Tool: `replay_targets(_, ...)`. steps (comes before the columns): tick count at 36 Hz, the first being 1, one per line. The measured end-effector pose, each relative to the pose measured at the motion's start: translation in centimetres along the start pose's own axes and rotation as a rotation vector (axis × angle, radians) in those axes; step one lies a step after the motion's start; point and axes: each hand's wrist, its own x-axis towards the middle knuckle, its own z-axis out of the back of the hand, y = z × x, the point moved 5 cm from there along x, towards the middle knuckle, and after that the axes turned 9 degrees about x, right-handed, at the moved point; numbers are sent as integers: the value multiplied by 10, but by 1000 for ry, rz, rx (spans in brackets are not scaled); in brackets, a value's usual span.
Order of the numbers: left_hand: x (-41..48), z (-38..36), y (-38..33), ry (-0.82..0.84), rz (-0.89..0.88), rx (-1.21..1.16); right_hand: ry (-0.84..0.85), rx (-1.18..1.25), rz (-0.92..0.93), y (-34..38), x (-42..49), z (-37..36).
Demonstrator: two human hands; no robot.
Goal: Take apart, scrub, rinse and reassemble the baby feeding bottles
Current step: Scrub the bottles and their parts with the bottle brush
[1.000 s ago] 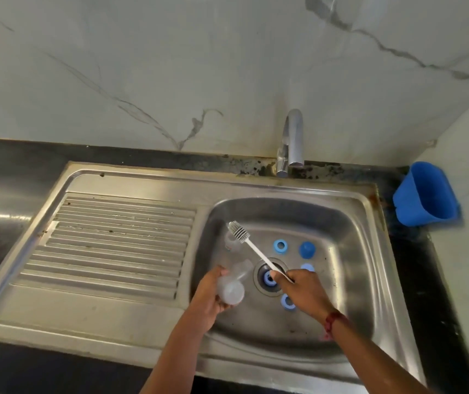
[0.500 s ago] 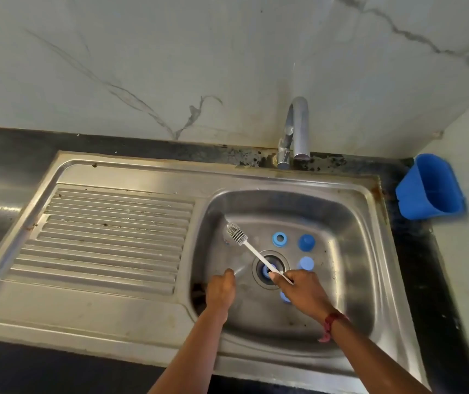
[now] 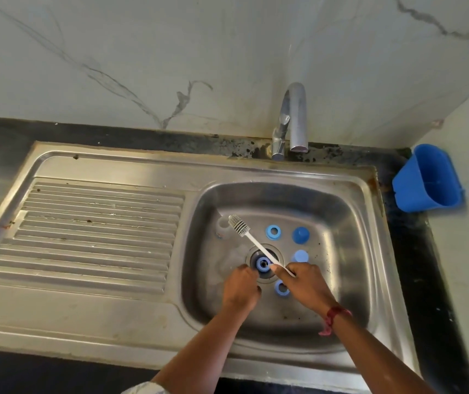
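We see the right hand (image 3: 307, 282) with its fingers wrapped round the white handle of a brush (image 3: 259, 245). The bristle head points far and left over the sink (image 3: 114, 308) basin. The left hand (image 3: 240, 288) is at the drain with its fingers curled under; we cannot tell if they hold anything. A clear bottle (image 3: 223, 226) is at the basin's far left, beside the bristles. A blue ring (image 3: 263, 263) sits in the drain, and a blue cap (image 3: 300, 235) lies further right.

Basin floor behind and right of the drain (image 3: 253, 258) is obstructed by blue rings (image 3: 273, 231), caps (image 3: 300, 234) and a clear bottle (image 3: 223, 224); a brush (image 3: 239, 226) crosses above it. Left of the drain, the ribbed drainboard (image 3: 99, 231) gives open passage. The tap (image 3: 294, 118) stands behind at the rim.
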Motion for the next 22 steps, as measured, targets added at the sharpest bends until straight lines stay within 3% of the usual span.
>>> replay_targets(22,22,-33,-13,50,-103,238,-31,-80,24,-3,7,15)
